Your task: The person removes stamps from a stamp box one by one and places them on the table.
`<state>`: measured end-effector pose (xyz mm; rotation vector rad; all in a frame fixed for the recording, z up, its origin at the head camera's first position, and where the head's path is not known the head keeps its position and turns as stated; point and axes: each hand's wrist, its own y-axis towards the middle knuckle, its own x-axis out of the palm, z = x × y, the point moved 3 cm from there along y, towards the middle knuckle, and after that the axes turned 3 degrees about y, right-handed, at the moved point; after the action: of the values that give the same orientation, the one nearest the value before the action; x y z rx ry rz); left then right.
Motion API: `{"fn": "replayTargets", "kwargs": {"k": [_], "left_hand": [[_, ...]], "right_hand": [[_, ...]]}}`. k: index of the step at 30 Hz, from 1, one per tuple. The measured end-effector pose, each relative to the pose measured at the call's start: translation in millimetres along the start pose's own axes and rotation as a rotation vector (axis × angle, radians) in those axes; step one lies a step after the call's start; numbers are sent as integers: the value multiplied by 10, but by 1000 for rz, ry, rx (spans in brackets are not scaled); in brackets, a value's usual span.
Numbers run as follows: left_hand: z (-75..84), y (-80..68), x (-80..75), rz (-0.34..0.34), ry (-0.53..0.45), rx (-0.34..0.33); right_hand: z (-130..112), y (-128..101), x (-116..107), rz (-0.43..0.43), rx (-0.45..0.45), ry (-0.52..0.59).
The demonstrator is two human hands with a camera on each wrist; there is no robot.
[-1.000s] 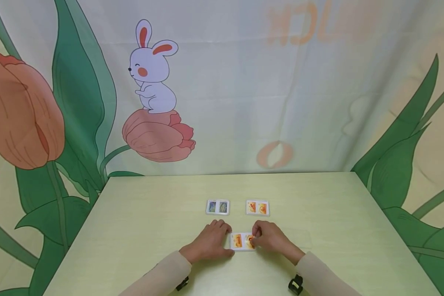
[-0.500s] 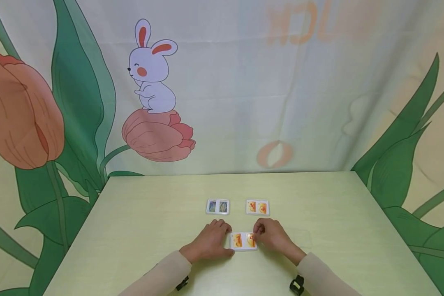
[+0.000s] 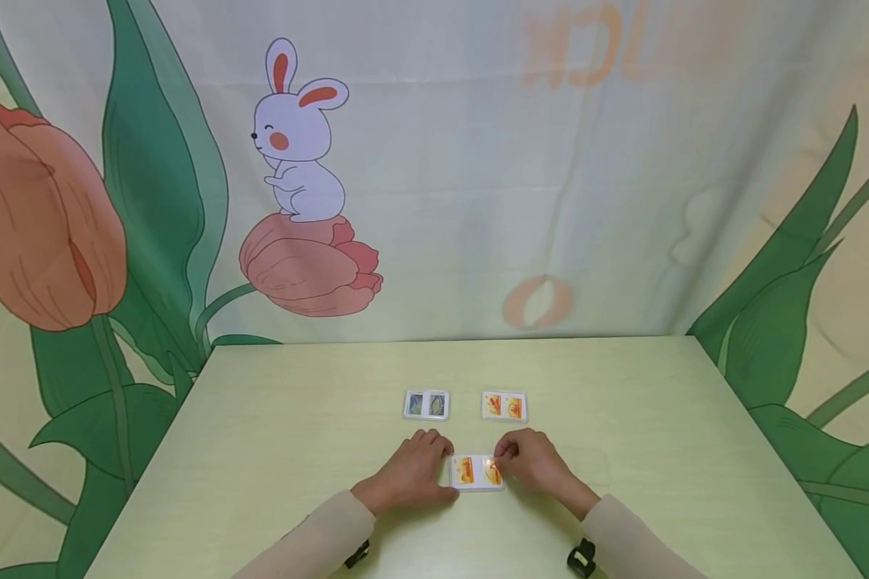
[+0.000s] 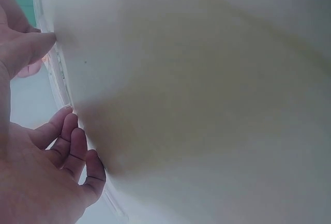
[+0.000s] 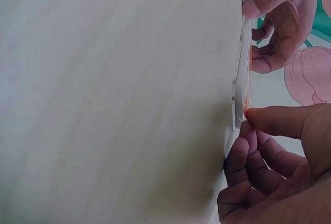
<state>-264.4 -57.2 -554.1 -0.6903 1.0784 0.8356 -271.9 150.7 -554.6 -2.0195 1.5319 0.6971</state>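
Observation:
In the head view a shallow clear plastic case [image 3: 478,487] lies near the table's middle, with two cards printed in orange side by side in it. My left hand [image 3: 413,470] holds the case at its left end, thumb at the near edge and fingers at the far edge. At the other end my right hand [image 3: 534,462] pinches the outer edge of the right card [image 3: 491,473]. The right wrist view shows that thumb and index finger [image 5: 274,118] meeting at the orange edge, with the other fingers curled below. The case [image 5: 239,102] appears edge-on there.
Farther back on the table [image 3: 297,402] lie a clear case with two dark-picture cards [image 3: 426,404] and another with two orange cards [image 3: 504,406]. A faint transparent outline [image 3: 607,466] shows right of my right hand. A printed rabbit curtain [image 3: 442,201] hangs behind the table.
Compared with a second ago, my right hand has shifted slightly right and back. More of the right card shows. My left hand and the two rear cases have stayed put.

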Motion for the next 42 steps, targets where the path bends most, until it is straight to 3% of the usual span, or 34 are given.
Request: {"fn": "replayTargets", "kwargs": {"k": [8, 21, 32, 42], "left_hand": [[1, -3, 3, 0, 11, 4], [-10, -1, 12, -1, 28, 3], [-10, -5, 9, -9, 20, 1], [-2, -11, -3, 3, 19, 17]], "right_hand": [[20, -20, -32, -5, -6, -15], [32, -37, -292, 36, 52, -7], [196, -63, -471, 41, 96, -55], [339, -12, -492, 44, 95, -88]]}}
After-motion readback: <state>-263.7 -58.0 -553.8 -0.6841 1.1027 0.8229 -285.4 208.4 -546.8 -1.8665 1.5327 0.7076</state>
